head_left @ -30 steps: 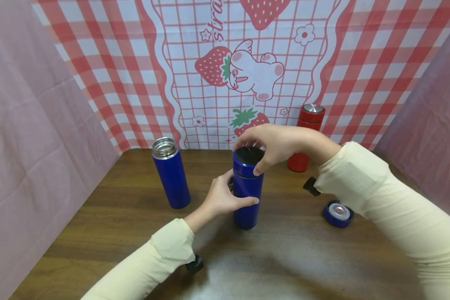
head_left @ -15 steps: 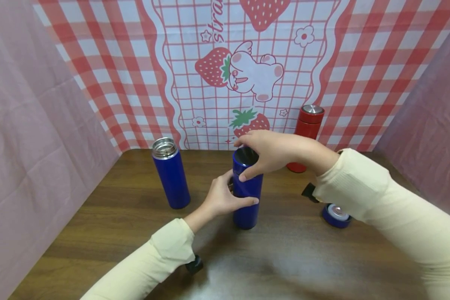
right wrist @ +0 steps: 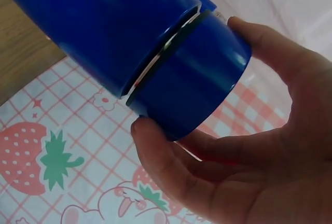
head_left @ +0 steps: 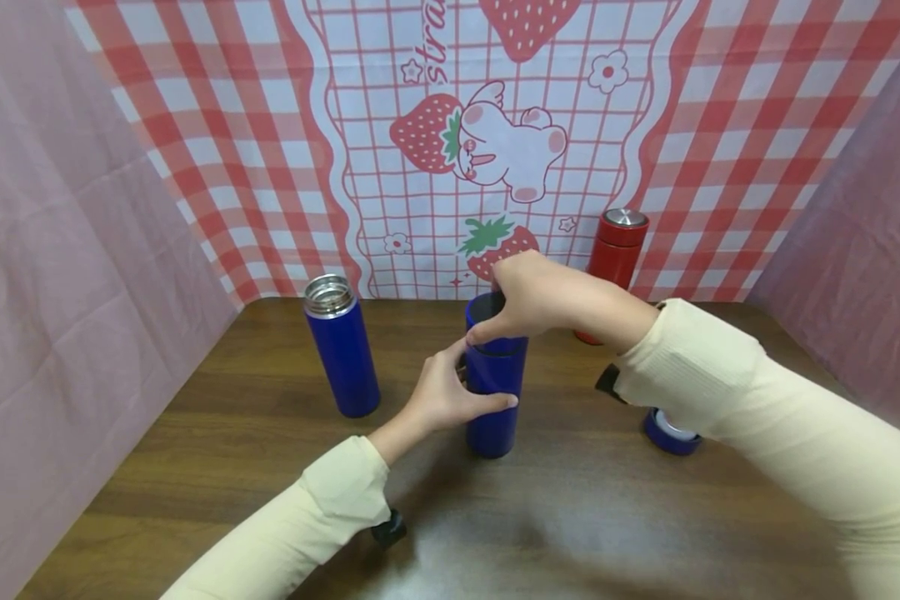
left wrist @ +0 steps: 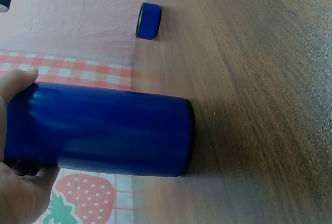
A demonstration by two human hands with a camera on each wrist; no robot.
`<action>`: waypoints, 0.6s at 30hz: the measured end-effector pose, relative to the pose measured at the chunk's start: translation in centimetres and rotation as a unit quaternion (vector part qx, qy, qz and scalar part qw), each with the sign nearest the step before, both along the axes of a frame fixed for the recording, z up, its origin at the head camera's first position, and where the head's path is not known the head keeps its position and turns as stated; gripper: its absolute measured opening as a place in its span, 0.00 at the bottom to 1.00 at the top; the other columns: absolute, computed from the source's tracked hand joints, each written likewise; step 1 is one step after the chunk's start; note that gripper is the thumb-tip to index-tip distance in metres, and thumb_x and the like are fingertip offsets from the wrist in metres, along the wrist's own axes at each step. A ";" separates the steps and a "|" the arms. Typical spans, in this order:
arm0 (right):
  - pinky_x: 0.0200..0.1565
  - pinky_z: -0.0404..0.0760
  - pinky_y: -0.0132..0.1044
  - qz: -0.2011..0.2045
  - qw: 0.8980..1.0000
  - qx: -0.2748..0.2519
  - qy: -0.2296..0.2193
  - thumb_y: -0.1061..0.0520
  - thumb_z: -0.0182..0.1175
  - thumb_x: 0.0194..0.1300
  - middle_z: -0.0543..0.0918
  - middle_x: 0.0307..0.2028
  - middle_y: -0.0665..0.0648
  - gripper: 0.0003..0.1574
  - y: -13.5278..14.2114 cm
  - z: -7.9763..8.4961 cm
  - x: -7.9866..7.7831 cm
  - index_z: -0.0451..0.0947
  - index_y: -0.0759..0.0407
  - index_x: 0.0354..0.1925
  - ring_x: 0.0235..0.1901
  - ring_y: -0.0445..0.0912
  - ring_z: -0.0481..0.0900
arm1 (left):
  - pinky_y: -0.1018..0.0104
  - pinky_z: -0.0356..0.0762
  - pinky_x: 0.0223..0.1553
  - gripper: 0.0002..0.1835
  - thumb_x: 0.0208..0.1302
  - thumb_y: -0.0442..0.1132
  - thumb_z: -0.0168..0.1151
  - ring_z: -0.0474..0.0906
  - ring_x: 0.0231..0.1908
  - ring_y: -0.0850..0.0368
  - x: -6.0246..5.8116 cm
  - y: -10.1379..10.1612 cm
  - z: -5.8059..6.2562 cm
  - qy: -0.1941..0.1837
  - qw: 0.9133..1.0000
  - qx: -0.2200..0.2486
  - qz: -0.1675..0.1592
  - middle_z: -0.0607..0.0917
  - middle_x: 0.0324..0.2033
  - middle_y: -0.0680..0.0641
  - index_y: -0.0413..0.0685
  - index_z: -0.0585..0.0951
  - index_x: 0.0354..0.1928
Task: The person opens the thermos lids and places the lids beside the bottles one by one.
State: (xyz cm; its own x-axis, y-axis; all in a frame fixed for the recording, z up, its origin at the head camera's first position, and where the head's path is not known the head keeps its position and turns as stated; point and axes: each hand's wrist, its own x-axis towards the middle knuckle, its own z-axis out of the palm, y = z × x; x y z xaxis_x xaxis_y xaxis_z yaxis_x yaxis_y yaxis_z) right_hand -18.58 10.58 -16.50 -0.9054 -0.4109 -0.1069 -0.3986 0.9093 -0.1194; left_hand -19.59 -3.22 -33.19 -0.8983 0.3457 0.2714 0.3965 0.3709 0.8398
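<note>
A blue thermos bottle (head_left: 492, 427) stands upright on the wooden table, its body also large in the left wrist view. My left hand (head_left: 450, 392) grips that body, thumb across the front. Over the top, my right hand (head_left: 536, 293) holds the dark-topped blue lid (right wrist: 194, 73) between thumb and fingers. In the right wrist view a thin gap shows between lid and body; whether the lid is loose I cannot tell. Some right fingers are hidden behind the lid in the head view. To the left stands another blue thermos bottle (head_left: 348, 362), uncovered, with a bare steel neck.
A loose blue lid (head_left: 671, 433) lies inner side up at the right, partly behind my right sleeve (head_left: 708, 367). Behind my right forearm stands a red thermos bottle (head_left: 615, 254) with its lid on. A red-checked cloth (head_left: 270, 167) hangs at the back.
My right hand has turned around the lid, its thumb sliding from the lid's right side to the left front. The left hand and the bottle have stayed in place.
</note>
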 end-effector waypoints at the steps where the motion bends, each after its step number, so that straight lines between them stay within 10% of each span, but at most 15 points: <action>1: 0.23 0.74 0.29 -0.003 1.000 -0.001 -0.001 0.38 0.68 0.54 0.78 0.25 0.56 0.31 0.0 0.0 -0.1 0.76 0.63 0.38 0.23 0.45 0.76 | 0.60 0.81 0.52 0.42 0.43 0.44 0.78 0.83 0.51 0.54 0.0 0.0 0.0 -0.001 1.000 0.000 -0.001 0.84 0.52 0.45 0.48 0.71 0.63; 18: 0.42 0.85 0.44 0.021 1.000 -0.012 -0.001 0.41 0.71 0.50 0.85 0.43 0.62 0.37 0.4 0.2 -0.6 0.77 0.65 0.49 0.40 0.51 0.83 | 0.64 0.82 0.49 0.39 0.44 0.45 0.78 0.83 0.49 0.55 -0.1 -0.1 0.0 -0.008 1.000 -0.002 -0.011 0.86 0.50 0.47 0.52 0.73 0.61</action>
State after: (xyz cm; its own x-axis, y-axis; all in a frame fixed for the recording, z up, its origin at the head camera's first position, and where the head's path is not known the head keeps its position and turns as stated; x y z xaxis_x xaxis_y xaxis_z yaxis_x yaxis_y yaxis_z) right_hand -19.14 11.02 -16.28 -0.8874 -0.4504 -0.0977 -0.4356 0.8889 -0.1415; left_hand -19.70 -3.30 -33.15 -0.8944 0.3674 0.2552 0.3912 0.3657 0.8445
